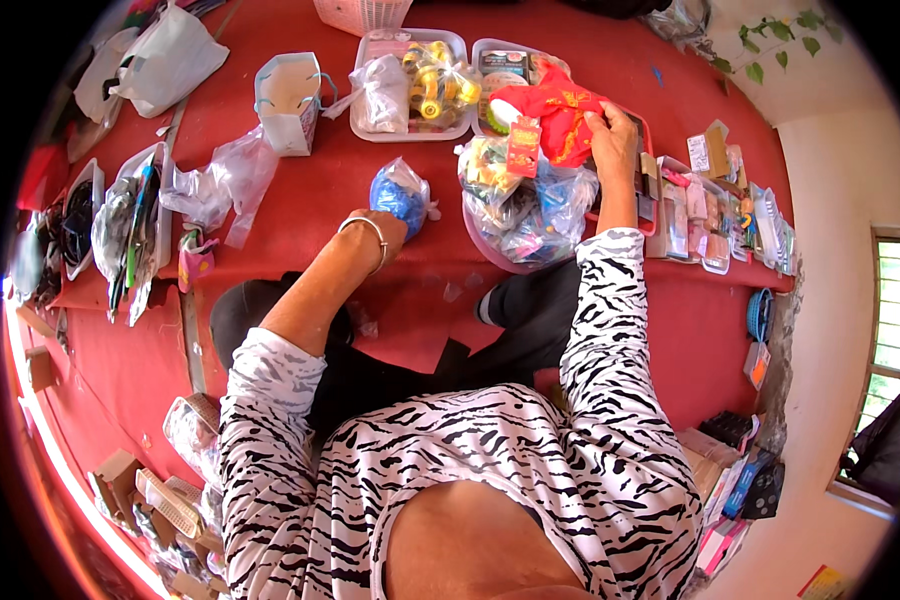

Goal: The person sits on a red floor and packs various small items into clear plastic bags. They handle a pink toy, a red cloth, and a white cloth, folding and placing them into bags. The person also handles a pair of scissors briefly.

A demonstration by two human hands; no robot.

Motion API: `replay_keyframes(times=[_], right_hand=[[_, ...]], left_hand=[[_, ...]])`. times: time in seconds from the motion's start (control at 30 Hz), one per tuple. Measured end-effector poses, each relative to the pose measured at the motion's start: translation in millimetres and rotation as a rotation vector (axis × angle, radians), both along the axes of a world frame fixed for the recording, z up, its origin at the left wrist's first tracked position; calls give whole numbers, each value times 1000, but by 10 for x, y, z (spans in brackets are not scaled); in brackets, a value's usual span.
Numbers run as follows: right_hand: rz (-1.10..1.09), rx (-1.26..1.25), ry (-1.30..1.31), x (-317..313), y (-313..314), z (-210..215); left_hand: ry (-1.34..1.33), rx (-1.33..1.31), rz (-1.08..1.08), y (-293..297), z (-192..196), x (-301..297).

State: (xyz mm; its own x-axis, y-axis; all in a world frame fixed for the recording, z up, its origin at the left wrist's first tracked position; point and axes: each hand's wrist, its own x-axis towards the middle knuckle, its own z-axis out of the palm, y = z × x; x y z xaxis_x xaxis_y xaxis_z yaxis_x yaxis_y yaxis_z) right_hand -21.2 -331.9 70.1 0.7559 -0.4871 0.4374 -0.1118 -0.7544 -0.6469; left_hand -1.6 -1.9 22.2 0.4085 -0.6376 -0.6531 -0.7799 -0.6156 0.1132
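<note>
A clear plastic bag with something blue inside (pixel 398 196) is gripped by my left hand (pixel 378 232), whose curled fingers are partly hidden behind the wrist. My right hand (pixel 613 145) is raised to the right and closed on the edge of a red bag with yellow markings (pixel 568 115). At the front of that bag hangs a red tag (pixel 523 147). Just below it stands a round pinkish tub (pixel 485 240) heaped with small items in clear bags (pixel 530 210).
Behind are a white tray (pixel 353 118) of yellow-wheeled toys and a second tray of packages. Left of these stand a white paper bag (pixel 288 100), a crumpled clear bag (pixel 228 185) and trays of goods. Small boxes (pixel 705 215) line the right edge of the red surface (pixel 320 220).
</note>
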Motion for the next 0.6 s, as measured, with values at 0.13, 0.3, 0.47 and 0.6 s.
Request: replay_keyframes(times=[0.13, 0.3, 0.47, 0.6], right_hand=[[242, 561, -167, -12, 63, 47], [580, 918, -144, -76, 733, 343], [831, 734, 144, -259, 1424, 202], [879, 434, 144, -251, 1529, 18]], left_hand=[[-69, -229, 141, 13, 194, -17], [313, -1142, 710, 41, -108, 266], [1455, -1265, 1205, 335, 305, 503], [1501, -1180, 1297, 276, 196, 253]])
